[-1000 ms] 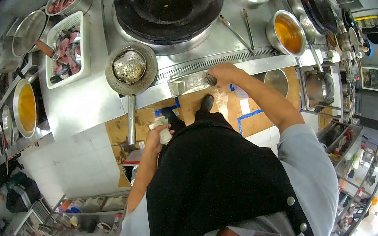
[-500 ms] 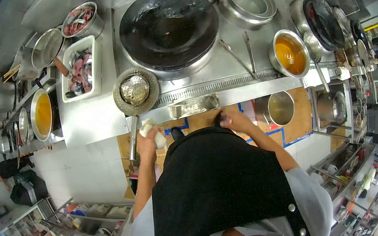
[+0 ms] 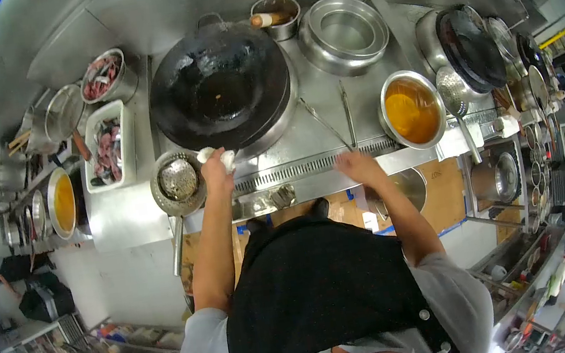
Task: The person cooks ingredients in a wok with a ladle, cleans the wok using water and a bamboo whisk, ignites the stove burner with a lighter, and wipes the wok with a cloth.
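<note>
My left hand (image 3: 216, 174) is closed on a crumpled white cloth (image 3: 226, 159), at the near rim of the large black wok (image 3: 220, 92). Just left of it is a round perforated strainer (image 3: 169, 197) with its handle over the counter edge. My right hand (image 3: 358, 166) is over the front edge of the steel counter (image 3: 322, 178), blurred, so its fingers are unclear. Beyond it lie the tongs-like metal tools (image 3: 349, 116). To its right stands a steel bowl of orange liquid (image 3: 413, 111).
A white basket of raw fish pieces (image 3: 109, 146) and a bowl of pieces (image 3: 105, 77) stand at the left. Behind are a small pot (image 3: 278, 21) and a wide steel pot (image 3: 344, 36). A ladle (image 3: 461, 113) and black pans (image 3: 476, 47) are at the right.
My left hand has moved forward with the cloth from beside the strainer handle to the wok's rim. My right hand left the front ledge, drew back, then came forward again. The view has shifted.
</note>
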`<action>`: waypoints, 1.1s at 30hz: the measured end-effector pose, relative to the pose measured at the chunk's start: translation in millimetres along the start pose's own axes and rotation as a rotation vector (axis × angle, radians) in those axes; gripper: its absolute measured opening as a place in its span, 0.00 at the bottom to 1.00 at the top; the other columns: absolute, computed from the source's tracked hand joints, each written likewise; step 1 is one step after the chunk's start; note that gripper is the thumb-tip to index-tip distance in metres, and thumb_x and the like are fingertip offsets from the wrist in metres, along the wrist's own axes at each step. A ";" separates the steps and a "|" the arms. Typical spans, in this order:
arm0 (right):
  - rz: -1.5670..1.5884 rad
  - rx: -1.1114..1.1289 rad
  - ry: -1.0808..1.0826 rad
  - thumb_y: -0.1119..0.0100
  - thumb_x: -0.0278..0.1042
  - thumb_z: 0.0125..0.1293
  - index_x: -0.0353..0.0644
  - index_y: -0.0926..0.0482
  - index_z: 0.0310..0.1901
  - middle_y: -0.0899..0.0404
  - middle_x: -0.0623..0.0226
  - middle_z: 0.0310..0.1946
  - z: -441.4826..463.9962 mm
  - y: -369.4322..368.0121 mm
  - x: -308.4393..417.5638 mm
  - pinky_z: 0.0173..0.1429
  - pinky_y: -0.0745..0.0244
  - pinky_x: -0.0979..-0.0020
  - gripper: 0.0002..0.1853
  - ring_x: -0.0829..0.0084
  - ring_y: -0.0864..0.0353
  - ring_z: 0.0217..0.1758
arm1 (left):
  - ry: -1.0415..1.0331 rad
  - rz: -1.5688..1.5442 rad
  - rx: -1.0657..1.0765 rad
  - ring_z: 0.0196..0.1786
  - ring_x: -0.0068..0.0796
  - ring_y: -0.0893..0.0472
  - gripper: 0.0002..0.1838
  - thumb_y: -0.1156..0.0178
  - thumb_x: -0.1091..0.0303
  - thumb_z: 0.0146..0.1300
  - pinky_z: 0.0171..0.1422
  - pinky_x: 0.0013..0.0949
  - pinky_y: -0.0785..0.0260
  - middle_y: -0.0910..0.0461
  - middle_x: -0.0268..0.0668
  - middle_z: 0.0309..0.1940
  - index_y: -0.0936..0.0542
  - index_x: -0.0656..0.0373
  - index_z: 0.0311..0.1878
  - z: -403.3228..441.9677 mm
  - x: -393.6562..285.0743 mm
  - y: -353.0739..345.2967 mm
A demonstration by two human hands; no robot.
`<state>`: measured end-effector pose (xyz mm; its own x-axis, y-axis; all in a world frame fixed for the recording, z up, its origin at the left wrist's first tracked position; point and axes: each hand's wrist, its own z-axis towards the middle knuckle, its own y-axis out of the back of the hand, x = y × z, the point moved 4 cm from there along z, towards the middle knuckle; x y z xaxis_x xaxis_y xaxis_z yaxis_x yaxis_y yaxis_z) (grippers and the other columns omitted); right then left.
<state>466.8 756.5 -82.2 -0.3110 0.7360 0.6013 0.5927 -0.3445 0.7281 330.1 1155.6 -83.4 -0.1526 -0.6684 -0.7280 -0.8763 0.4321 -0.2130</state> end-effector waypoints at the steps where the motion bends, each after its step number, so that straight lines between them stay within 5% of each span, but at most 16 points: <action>1: 0.094 -0.067 0.025 0.38 0.55 0.71 0.46 0.14 0.50 0.12 0.53 0.40 24.9 3.0 -1.8 0.50 0.18 0.52 0.21 0.49 0.12 0.44 | -0.042 -0.013 -0.013 0.31 0.30 0.17 0.10 0.35 0.63 0.70 0.26 0.35 0.29 0.15 0.33 0.35 0.20 0.52 0.51 0.5 3.1 -1.2; 3: 0.221 -0.169 -0.002 0.38 0.50 0.72 0.42 0.15 0.49 0.11 0.56 0.37 61.6 -5.9 -16.2 0.45 0.18 0.59 0.19 0.59 0.10 0.40 | -0.102 -0.017 0.021 0.33 0.28 0.16 0.16 0.34 0.54 0.72 0.28 0.37 0.27 0.15 0.32 0.37 0.21 0.54 0.52 -5.6 -0.3 -6.9; 5: -0.056 -0.127 0.000 0.39 0.49 0.73 0.40 0.15 0.48 0.12 0.59 0.34 58.7 -3.5 6.4 0.43 0.19 0.64 0.18 0.65 0.11 0.39 | -0.016 0.024 0.181 0.37 0.28 0.16 0.24 0.40 0.40 0.76 0.37 0.36 0.24 0.15 0.32 0.39 0.20 0.54 0.51 -16.1 -9.2 5.8; 6: -0.191 -0.098 0.014 0.39 0.49 0.73 0.40 0.15 0.47 0.12 0.61 0.33 52.5 -11.4 17.2 0.41 0.19 0.66 0.18 0.68 0.11 0.38 | 0.010 -0.029 0.193 0.38 0.28 0.16 0.22 0.39 0.44 0.76 0.39 0.36 0.23 0.15 0.33 0.40 0.20 0.56 0.52 -9.8 -8.2 25.6; 7: 0.005 0.150 -0.031 0.39 0.49 0.74 0.40 0.14 0.46 0.12 0.62 0.33 39.4 -39.0 12.3 0.41 0.19 0.67 0.18 0.69 0.11 0.38 | 0.031 -0.083 0.207 0.38 0.29 0.16 0.21 0.38 0.48 0.76 0.41 0.36 0.22 0.15 0.34 0.41 0.19 0.57 0.53 -7.0 -6.8 47.9; 9: 0.389 0.600 -0.127 0.39 0.50 0.75 0.40 0.14 0.45 0.13 0.65 0.33 15.3 -74.1 17.6 0.40 0.19 0.69 0.18 0.72 0.11 0.38 | -0.205 0.128 0.108 0.40 0.29 0.15 0.19 0.36 0.58 0.74 0.45 0.37 0.21 0.15 0.37 0.42 0.20 0.61 0.59 -22.9 -22.6 83.9; 10: 0.305 0.807 -0.361 0.39 0.50 0.76 0.41 0.14 0.45 0.13 0.65 0.35 -2.4 -96.5 20.8 0.42 0.18 0.68 0.18 0.71 0.12 0.39 | -0.162 0.216 0.099 0.41 0.25 0.16 0.15 0.34 0.69 0.68 0.44 0.32 0.24 0.14 0.35 0.42 0.17 0.62 0.56 -28.6 -22.4 109.1; 11: 0.352 0.823 -0.388 0.37 0.49 0.76 0.40 0.14 0.48 0.13 0.64 0.38 -14.9 -126.4 18.6 0.44 0.17 0.65 0.18 0.70 0.12 0.39 | -0.103 0.320 0.064 0.41 0.25 0.16 0.15 0.34 0.70 0.67 0.45 0.32 0.24 0.14 0.35 0.42 0.17 0.62 0.55 -32.9 -19.2 128.8; 13: 0.278 0.472 -0.012 0.34 0.46 0.74 0.40 0.16 0.54 0.13 0.63 0.37 -22.9 -166.9 5.9 0.46 0.18 0.63 0.18 0.68 0.13 0.39 | 0.009 0.522 0.006 0.42 0.26 0.16 0.15 0.33 0.71 0.65 0.47 0.32 0.25 0.14 0.36 0.42 0.16 0.63 0.54 -43.1 -12.4 160.5; 16: 0.268 0.243 -0.104 0.35 0.48 0.71 0.47 0.20 0.63 0.13 0.53 0.41 -1.8 -160.7 65.3 0.48 0.18 0.57 0.23 0.59 0.13 0.40 | 0.000 0.764 0.101 0.47 0.33 0.15 0.23 0.30 0.66 0.63 0.54 0.36 0.24 0.12 0.41 0.46 0.18 0.64 0.59 -29.4 40.9 195.4; 20: 0.002 0.279 -0.027 0.31 0.50 0.68 0.49 0.24 0.69 0.14 0.55 0.39 25.7 -159.5 127.8 0.48 0.19 0.57 0.31 0.55 0.13 0.41 | -0.133 1.128 0.177 0.54 0.41 0.15 0.28 0.28 0.59 0.63 0.61 0.39 0.26 0.12 0.49 0.51 0.21 0.66 0.62 -32.2 59.6 167.0; 23: -0.118 0.211 0.041 0.29 0.49 0.67 0.47 0.24 0.70 0.16 0.59 0.34 26.1 -172.7 113.6 0.46 0.21 0.61 0.32 0.59 0.14 0.39 | 0.087 0.759 0.214 0.54 0.42 0.15 0.28 0.28 0.58 0.63 0.61 0.40 0.26 0.13 0.50 0.51 0.21 0.66 0.61 -39.6 35.4 163.9; 27: 0.001 0.187 -0.028 0.30 0.49 0.68 0.44 0.22 0.68 0.15 0.61 0.34 23.0 -153.2 105.3 0.44 0.21 0.63 0.30 0.62 0.15 0.37 | -0.114 0.686 0.040 0.49 0.42 0.14 0.25 0.27 0.63 0.60 0.57 0.41 0.24 0.13 0.48 0.47 0.19 0.66 0.57 -74.1 36.3 209.4; 29: 0.088 0.127 -0.004 0.30 0.50 0.69 0.42 0.20 0.66 0.15 0.61 0.33 21.3 -147.7 91.5 0.43 0.22 0.64 0.30 0.63 0.16 0.35 | -0.032 0.778 -0.026 0.49 0.43 0.14 0.26 0.26 0.63 0.56 0.56 0.42 0.23 0.13 0.50 0.47 0.19 0.66 0.56 -93.7 58.2 242.4; 33: -0.366 -0.200 0.197 0.34 0.49 0.70 0.41 0.19 0.64 0.15 0.50 0.53 -0.2 -119.7 73.1 0.59 0.20 0.54 0.27 0.53 0.15 0.56 | 0.060 1.027 -0.179 0.55 0.52 0.13 0.29 0.24 0.59 0.54 0.59 0.46 0.22 0.13 0.56 0.49 0.19 0.64 0.56 -126.0 139.0 311.3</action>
<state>373.0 851.4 -125.3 -0.6194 0.7123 0.3301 0.2687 -0.2027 0.9416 -21.5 1120.9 -168.9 -0.8807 -0.0614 -0.4696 -0.3663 0.7169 0.5932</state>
